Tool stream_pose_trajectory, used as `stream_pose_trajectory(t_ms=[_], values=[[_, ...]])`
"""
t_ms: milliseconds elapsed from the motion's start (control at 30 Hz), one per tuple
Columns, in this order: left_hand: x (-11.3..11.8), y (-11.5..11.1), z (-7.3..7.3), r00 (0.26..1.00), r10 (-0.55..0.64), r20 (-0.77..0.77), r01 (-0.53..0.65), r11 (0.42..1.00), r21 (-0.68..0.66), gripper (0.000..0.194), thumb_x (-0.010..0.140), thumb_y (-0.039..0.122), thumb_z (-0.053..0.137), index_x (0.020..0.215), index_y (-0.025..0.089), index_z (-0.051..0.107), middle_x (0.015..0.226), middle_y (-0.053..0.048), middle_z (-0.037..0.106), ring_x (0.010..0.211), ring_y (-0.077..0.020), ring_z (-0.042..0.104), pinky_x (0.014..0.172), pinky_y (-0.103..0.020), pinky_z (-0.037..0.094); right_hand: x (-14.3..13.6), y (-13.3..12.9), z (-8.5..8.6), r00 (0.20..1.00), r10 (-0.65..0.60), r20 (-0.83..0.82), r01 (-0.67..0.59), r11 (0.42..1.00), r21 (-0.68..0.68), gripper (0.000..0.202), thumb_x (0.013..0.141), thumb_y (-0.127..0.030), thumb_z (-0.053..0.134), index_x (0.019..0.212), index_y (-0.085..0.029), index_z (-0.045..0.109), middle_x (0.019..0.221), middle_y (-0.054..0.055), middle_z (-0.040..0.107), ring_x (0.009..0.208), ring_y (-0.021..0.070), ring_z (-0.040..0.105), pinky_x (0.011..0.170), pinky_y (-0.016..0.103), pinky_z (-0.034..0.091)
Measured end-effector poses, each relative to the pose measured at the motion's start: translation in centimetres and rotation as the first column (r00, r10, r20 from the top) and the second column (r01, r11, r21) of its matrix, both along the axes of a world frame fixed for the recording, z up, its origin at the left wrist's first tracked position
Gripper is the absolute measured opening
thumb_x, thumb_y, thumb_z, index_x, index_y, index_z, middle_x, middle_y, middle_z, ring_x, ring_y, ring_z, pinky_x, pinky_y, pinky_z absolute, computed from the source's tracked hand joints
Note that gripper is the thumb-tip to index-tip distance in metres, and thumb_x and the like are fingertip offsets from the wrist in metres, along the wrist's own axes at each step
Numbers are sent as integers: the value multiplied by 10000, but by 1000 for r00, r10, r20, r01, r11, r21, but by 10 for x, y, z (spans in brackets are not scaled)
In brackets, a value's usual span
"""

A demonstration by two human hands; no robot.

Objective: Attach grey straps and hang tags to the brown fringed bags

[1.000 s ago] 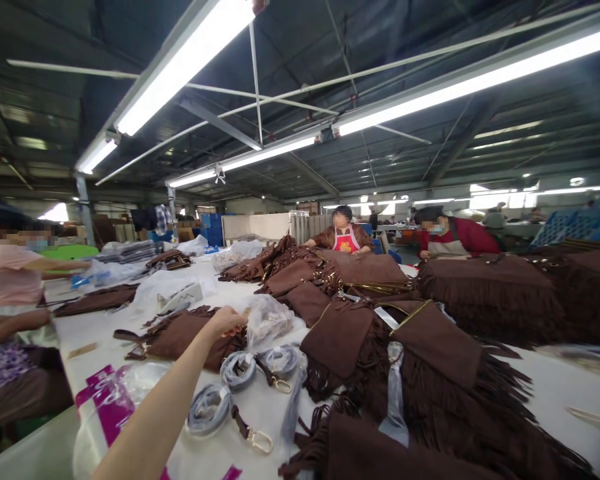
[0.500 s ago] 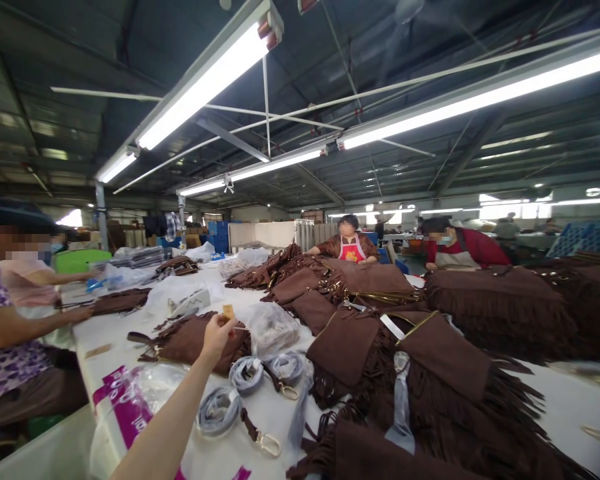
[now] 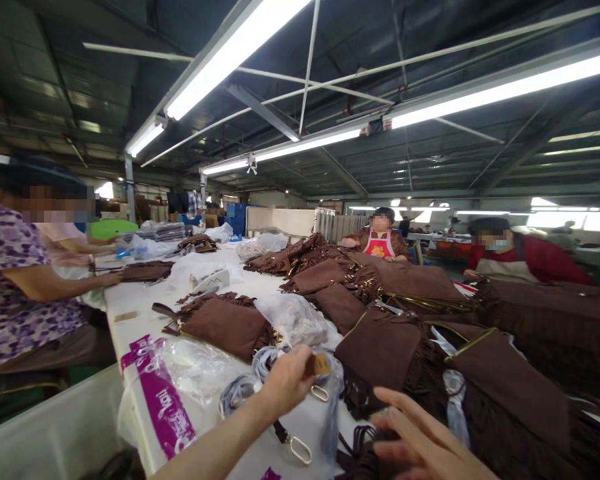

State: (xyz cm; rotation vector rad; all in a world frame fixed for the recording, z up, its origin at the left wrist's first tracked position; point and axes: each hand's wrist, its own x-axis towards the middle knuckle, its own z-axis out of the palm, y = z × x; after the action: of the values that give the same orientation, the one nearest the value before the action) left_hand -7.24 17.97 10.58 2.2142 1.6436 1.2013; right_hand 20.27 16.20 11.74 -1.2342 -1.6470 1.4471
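Note:
My left hand (image 3: 291, 380) pinches a small tan tag (image 3: 322, 365) above the coiled straps. My right hand (image 3: 413, 433) is at the lower right, its fingers apart and holding nothing, over dark fringe. Grey-wrapped straps (image 3: 239, 393) with gold clasps (image 3: 300, 450) lie on the white table (image 3: 215, 440) beneath my left hand. A brown fringed bag (image 3: 227, 325) rests beyond them, beside a clear plastic bundle (image 3: 300, 320). More brown fringed bags (image 3: 380, 347) are piled to the right.
A purple-and-white plastic bag (image 3: 163, 407) lies at the near left table edge. A person in a purple-patterned top (image 3: 25, 287) sits at the left, a hand on a brown piece. Two more people (image 3: 380, 243) work across the table, behind the piles.
My left hand has come nearer and to the right with the tag, from over the single bag. My right hand has entered at the lower right. The view has shifted.

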Motion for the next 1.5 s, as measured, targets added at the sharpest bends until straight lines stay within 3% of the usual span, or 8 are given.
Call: stream_pose_trajectory(t_ms=[100,267,400,600,1000,1167,1300,1500], values=[[16,7,-10,998,-48,-36,47,999,-14,239,710,59,579,894,197,513,906,-41,609,835,-198,574,727,-281,433,-79,36,4,943,5,-332,-72,979,-190,717,762,-642,688,1323,-255,464,1085,104,687,789,217,718,631,307,598],[-9,28,-2,990,-136,-35,134,990,-41,370,749,98,638,1094,184,532,969,-34,635,829,-170,607,711,-255,473,-135,78,-4,928,91,-361,-148,980,-133,261,731,-334,823,826,-148,666,703,30,706,560,140,668,471,191,549],[-72,43,-4,975,-12,-221,1,999,-53,636,803,186,663,1376,197,387,1232,-91,597,925,-161,639,768,-253,512,-122,106,-13,917,17,-398,-90,982,-164,181,689,-110,825,805,-143,691,696,27,731,488,142,663,351,170,518],[-158,59,-27,861,97,-499,-171,980,-104,213,833,210,633,1039,248,677,1189,-52,662,1214,-292,520,1061,-494,346,-112,138,-3,748,-165,-643,9,971,-240,132,852,-49,663,914,-163,689,913,38,764,794,185,746,489,169,610],[-196,65,-15,674,343,-654,-472,881,-25,243,762,39,538,803,200,715,1006,-119,697,1187,-339,510,1033,-577,279,-81,174,22,431,-353,-831,141,935,-324,571,1044,-93,232,663,-183,648,701,5,754,821,128,744,742,210,641],[-157,75,-3,738,374,-561,-462,887,-17,280,758,3,476,810,151,708,902,-144,697,1008,-308,601,919,-487,431,-56,166,19,518,-341,-785,108,936,-336,458,1014,-42,308,761,-122,681,773,90,766,750,167,750,640,239,655],[-80,104,4,867,199,-457,-227,974,-6,357,878,63,404,1059,190,685,1095,-65,685,1035,-173,608,930,-273,461,-62,158,18,578,-286,-765,67,950,-304,390,1006,-44,356,806,-128,680,848,94,773,753,166,746,609,241,647],[-9,143,12,927,20,-374,-22,1000,0,324,833,96,515,1074,205,703,1187,-58,658,1097,-202,592,988,-299,445,-69,159,11,622,-217,-752,40,968,-247,267,971,-50,474,833,-136,685,873,93,773,776,169,746,633,222,636]])
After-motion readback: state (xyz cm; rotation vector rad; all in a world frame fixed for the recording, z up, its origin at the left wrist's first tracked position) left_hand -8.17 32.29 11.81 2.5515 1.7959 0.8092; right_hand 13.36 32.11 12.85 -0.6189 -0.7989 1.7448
